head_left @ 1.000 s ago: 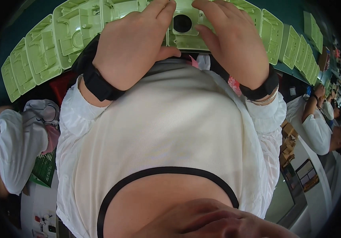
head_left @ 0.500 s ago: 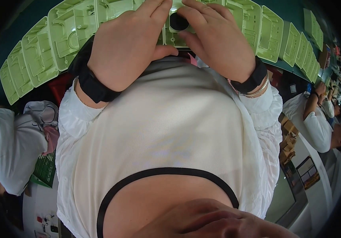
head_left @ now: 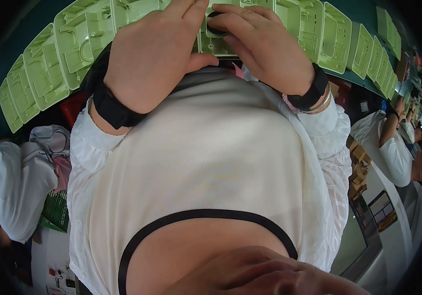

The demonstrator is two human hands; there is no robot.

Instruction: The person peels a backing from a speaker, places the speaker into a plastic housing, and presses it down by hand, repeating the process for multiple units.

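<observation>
A pale green plastic housing [head_left: 214, 47] lies in front of me, with a round black disc [head_left: 214, 30] in it. My right hand [head_left: 270, 54] bends over the disc from the right. Its fingers cross the disc's top and its thumb is near the lower right edge, closed around it. My left hand [head_left: 152, 61] lies back up over the housing's left side, fingers stretched forward and thumb held apart. The upper edge of the picture cuts off its fingertips, and what lies under its palm is hidden.
More open green housings stand in a row to the left [head_left: 81, 42] and right [head_left: 336, 39] on a dark green surface. A person in white [head_left: 22, 191] is at the left; another person [head_left: 393, 147] works at the right. A green crate [head_left: 55, 211] sits low left.
My right hand's fingers have moved left across the black disc and now cover much of it. My left hand has shifted slightly left and keeps its spread shape.
</observation>
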